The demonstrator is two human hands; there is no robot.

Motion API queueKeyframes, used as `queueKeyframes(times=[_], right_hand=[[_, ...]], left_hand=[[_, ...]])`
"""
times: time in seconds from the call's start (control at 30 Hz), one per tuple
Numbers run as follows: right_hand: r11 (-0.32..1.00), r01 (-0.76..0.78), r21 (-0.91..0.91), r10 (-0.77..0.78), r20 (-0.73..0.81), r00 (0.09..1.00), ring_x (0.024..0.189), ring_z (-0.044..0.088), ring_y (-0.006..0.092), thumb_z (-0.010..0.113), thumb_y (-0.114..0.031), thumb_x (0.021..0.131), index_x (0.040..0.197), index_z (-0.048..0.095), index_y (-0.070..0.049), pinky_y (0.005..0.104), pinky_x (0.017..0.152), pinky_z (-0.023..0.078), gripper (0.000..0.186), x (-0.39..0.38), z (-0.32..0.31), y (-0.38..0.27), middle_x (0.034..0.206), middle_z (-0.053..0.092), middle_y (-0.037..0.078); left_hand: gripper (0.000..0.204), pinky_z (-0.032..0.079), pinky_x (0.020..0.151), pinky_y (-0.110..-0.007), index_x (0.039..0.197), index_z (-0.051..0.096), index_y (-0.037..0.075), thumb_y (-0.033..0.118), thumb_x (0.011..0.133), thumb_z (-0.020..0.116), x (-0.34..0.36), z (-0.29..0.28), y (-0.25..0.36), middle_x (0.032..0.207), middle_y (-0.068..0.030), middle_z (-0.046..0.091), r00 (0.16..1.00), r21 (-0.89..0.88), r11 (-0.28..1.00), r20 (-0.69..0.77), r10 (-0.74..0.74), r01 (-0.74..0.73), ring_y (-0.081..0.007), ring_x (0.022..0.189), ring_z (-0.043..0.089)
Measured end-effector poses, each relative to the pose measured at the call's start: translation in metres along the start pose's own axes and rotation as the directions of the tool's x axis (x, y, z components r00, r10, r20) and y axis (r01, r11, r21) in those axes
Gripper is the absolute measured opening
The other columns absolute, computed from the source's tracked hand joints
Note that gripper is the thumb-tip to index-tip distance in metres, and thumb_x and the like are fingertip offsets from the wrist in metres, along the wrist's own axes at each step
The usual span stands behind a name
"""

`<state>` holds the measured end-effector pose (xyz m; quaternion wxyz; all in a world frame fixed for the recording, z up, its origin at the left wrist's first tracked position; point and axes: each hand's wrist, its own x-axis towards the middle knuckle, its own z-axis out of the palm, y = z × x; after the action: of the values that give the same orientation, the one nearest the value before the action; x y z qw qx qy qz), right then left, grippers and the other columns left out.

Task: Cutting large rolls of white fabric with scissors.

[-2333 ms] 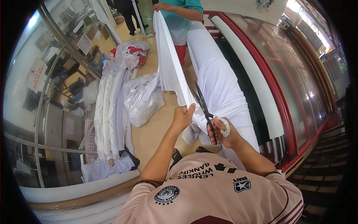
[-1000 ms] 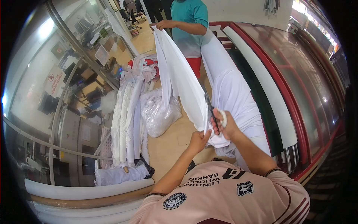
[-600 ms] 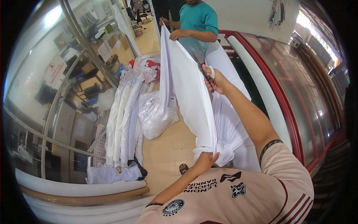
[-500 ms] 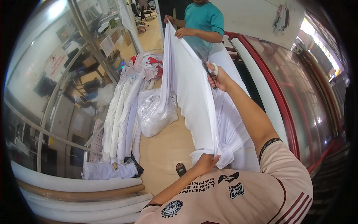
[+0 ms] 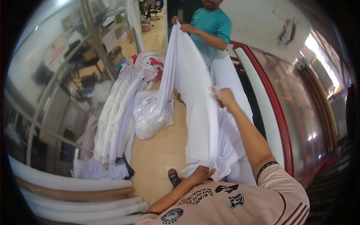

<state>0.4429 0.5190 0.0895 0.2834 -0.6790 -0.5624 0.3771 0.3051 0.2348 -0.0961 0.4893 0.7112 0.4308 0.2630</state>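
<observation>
A long white fabric (image 5: pixel 197 105) stretches from a co-worker at the far side down to me. My left hand (image 5: pixel 200 174) is closed on its near end, beside a bunched knot of the cloth. Around a pair of dark scissors (image 5: pixel 220 105), smeared by motion, my right hand (image 5: pixel 227 98) is closed at the fabric's right edge. Whether the blades are apart is not clear. The co-worker in a teal shirt (image 5: pixel 210 26) grips the far end with both hands. More white cloth (image 5: pixel 234 131) hangs in folds under my right forearm.
On the left, white fabric rolls (image 5: pixel 108 123) lie beside a clear plastic bag (image 5: pixel 153 118) and a heap of red and white cloth (image 5: pixel 148 65). Several long rolls (image 5: pixel 75 189) lie at the lower left. A red-framed glass panel (image 5: pixel 277 112) runs along the right.
My right hand with the scissors has moved nearer to me along the fabric's edge. The view has shifted slightly; my left hand stays on the near end.
</observation>
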Motion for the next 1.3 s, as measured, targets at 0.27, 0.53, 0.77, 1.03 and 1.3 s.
queueKeyframes(times=[0.27, 0.53, 0.77, 1.03, 1.3], right_hand=[[0.944, 0.286, -0.166, -0.298, -0.053, 0.953, 0.083, 0.067, 0.0345, 0.070, -0.040, 0.071, 0.087, 0.065, 0.006, 0.0422, 0.075, 0.054, 0.049, -0.047, 0.127, -0.050, 0.088, 0.067, 0.021], [0.959, 0.279, 0.046, -0.280, 0.014, 0.960, 0.081, 0.067, 0.0344, 0.073, -0.043, 0.071, 0.086, 0.064, 0.006, 0.0412, 0.072, 0.054, 0.052, -0.031, 0.143, -0.039, 0.086, 0.066, 0.020], [0.968, 0.242, 0.060, -0.243, 0.016, 0.970, 0.084, 0.067, 0.0330, 0.071, -0.033, 0.070, 0.087, 0.065, 0.005, 0.0405, 0.076, 0.054, 0.042, -0.031, 0.106, -0.028, 0.089, 0.067, 0.019], [0.973, 0.226, 0.048, -0.224, -0.032, 0.974, 0.083, 0.067, 0.0336, 0.072, -0.045, 0.073, 0.084, 0.067, 0.004, 0.0413, 0.075, 0.054, 0.051, -0.032, 0.071, -0.017, 0.088, 0.067, 0.019], [0.974, 0.222, 0.054, -0.222, -0.013, 0.975, 0.083, 0.066, 0.0331, 0.072, -0.045, 0.072, 0.084, 0.067, 0.002, 0.0410, 0.074, 0.054, 0.049, -0.038, 0.063, -0.019, 0.087, 0.067, 0.018]], left_hand=[[0.029, 0.047, 0.058, -0.022, 0.082, 0.066, 0.003, 0.027, 0.096, 0.057, -0.034, -0.008, -0.015, 0.075, -0.0020, 0.064, 0.856, -0.701, 0.577, 0.094, -0.508, 0.419, -0.0072, 0.069, 0.058], [0.024, 0.056, 0.081, -0.031, 0.110, 0.060, 0.002, 0.020, 0.095, 0.056, -0.029, -0.009, 0.026, 0.106, -0.0087, 0.066, 0.785, -0.902, 0.299, 0.066, -0.617, 0.311, -0.0182, 0.094, 0.066], [0.025, 0.056, 0.074, -0.029, 0.103, 0.063, 0.002, 0.026, 0.095, 0.058, -0.034, -0.001, 0.005, 0.095, -0.0067, 0.068, 0.741, -0.832, 0.366, 0.077, -0.668, 0.417, -0.0159, 0.083, 0.067], [0.031, 0.054, 0.063, -0.028, 0.094, 0.066, 0.000, 0.030, 0.094, 0.060, -0.028, -0.007, 0.020, 0.084, -0.0049, 0.066, 0.698, -0.676, 0.433, 0.170, -0.696, 0.597, -0.0140, 0.072, 0.064], [0.031, 0.039, 0.043, -0.023, 0.081, 0.065, 0.003, 0.031, 0.093, 0.062, -0.019, -0.010, 0.039, 0.066, 0.0015, 0.058, 0.720, -0.578, 0.537, 0.133, -0.681, 0.614, -0.0071, 0.049, 0.050]])
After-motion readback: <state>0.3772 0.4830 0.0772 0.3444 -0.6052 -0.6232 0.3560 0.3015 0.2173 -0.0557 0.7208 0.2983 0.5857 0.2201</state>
